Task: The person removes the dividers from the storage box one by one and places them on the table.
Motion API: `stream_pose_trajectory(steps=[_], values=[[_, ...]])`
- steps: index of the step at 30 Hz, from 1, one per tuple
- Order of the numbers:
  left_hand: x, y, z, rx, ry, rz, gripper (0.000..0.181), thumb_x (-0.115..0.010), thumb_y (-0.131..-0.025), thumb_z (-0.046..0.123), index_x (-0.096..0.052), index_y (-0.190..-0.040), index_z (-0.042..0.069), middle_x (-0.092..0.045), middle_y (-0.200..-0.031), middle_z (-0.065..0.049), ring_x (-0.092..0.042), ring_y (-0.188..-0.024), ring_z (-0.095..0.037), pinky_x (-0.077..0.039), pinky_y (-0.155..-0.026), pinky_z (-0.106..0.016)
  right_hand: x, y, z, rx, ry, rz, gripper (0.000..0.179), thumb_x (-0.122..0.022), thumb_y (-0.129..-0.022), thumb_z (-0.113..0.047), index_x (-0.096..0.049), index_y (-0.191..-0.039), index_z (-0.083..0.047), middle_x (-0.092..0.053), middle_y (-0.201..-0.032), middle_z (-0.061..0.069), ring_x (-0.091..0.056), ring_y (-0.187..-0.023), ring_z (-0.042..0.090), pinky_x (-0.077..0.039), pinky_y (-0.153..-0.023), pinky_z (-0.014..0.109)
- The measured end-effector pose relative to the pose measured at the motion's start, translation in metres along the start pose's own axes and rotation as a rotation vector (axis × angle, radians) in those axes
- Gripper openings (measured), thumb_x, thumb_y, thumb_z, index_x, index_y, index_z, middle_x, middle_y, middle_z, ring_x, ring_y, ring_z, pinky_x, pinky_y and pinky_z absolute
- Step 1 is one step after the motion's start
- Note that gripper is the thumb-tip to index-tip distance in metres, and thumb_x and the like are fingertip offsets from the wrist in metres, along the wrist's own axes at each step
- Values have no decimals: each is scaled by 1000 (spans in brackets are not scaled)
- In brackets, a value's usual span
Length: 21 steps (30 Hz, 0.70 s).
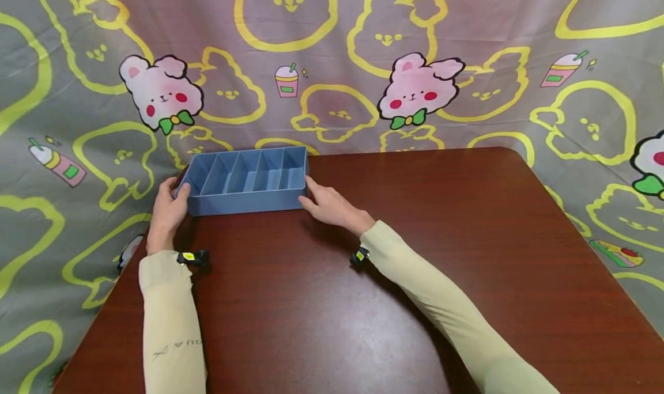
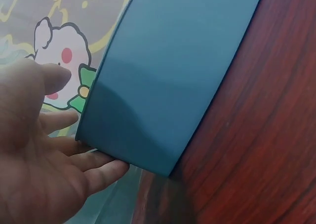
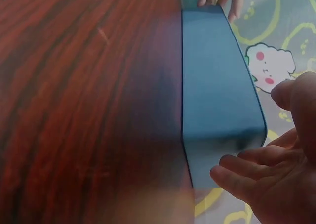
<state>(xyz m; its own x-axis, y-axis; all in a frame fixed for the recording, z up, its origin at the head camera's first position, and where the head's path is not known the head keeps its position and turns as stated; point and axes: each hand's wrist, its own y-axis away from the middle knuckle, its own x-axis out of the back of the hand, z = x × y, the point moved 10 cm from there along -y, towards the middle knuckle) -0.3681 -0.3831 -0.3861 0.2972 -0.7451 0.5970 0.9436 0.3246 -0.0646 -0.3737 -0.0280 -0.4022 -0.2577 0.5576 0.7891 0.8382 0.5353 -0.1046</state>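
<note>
A blue tray (image 1: 248, 202) with several side-by-side compartments lies near the back left of the table. At its left end is my left hand (image 1: 170, 209), thumb up by the front corner and apart from the fingers. The left wrist view shows the fingers (image 2: 101, 177) fairly straight along the end of the tray (image 2: 163, 81). My right hand (image 1: 332, 205) is at the opposite end, its fingers extended. Seen from the right wrist, those fingertips (image 3: 224, 172) lie right at the short end wall, with the thumb raised away. The compartments show no contents.
The tray stands on a dark red-brown wooden table (image 1: 415, 238). Behind the table and along its sides hangs a grey curtain (image 1: 337, 65) printed with yellow outlines and cartoon rabbits. Each wrist carries a small black camera strapped over a pale sleeve (image 1: 168, 319).
</note>
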Motion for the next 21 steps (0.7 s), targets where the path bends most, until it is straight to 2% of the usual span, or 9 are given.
stream_pose_trajectory(steps=[4,5,7,8,11,15,21], values=[[1,2,-2,26,9,-3,67,-34,-103,42,-18,-156,4,-38,-151,-28,-39,-139,-40,-29,-115,-51,2,1,-1,-10,-3,2,71,-44,-103,-42,-15,-157,-6,-38,-156,14,-47,-137,21,-37,-114,38],[2,3,-3,31,9,1,67,-34,-103,42,-19,-156,4,-40,-150,-28,-40,-138,-40,-30,-114,-50,2,1,-1,-15,-5,4,71,-43,-103,-42,-15,-157,-6,-47,-149,15,-55,-129,21,-40,-111,38],[3,3,-4,42,-6,13,65,-34,-103,41,-21,-155,4,-43,-148,-28,-43,-136,-39,-32,-113,-50,5,2,-1,-25,-9,16,70,-43,-103,-42,-16,-157,-7,-64,-124,16,-66,-107,21,-46,-104,38],[3,3,-4,45,-18,20,65,-34,-103,41,-23,-154,3,-45,-146,-29,-45,-134,-39,-33,-111,-49,6,2,0,-30,-13,26,70,-43,-103,-42,-17,-157,-7,-68,-109,15,-68,-94,21,-48,-99,38],[3,3,-5,46,-52,36,61,-35,-103,39,-29,-152,3,-50,-140,-29,-49,-128,-39,-37,-106,-48,10,4,1,-45,-15,59,67,-44,-103,-39,-21,-157,-8,-61,-76,8,-60,-65,18,-50,-84,36],[0,2,-6,47,-75,40,56,-35,-104,35,-38,-148,2,-51,-138,-28,-49,-123,-38,-38,-100,-46,16,5,2,-45,-14,112,62,-46,-102,-35,-28,-154,-7,-58,-72,3,-53,-57,15,-49,-74,34],[-4,0,-9,71,-63,30,52,-33,-105,30,-41,-147,1,-48,-139,-27,-47,-123,-38,-38,-101,-48,20,3,0,-19,-19,148,58,-48,-101,-32,-33,-151,-5,-58,-74,3,-53,-55,14,-47,-63,30]])
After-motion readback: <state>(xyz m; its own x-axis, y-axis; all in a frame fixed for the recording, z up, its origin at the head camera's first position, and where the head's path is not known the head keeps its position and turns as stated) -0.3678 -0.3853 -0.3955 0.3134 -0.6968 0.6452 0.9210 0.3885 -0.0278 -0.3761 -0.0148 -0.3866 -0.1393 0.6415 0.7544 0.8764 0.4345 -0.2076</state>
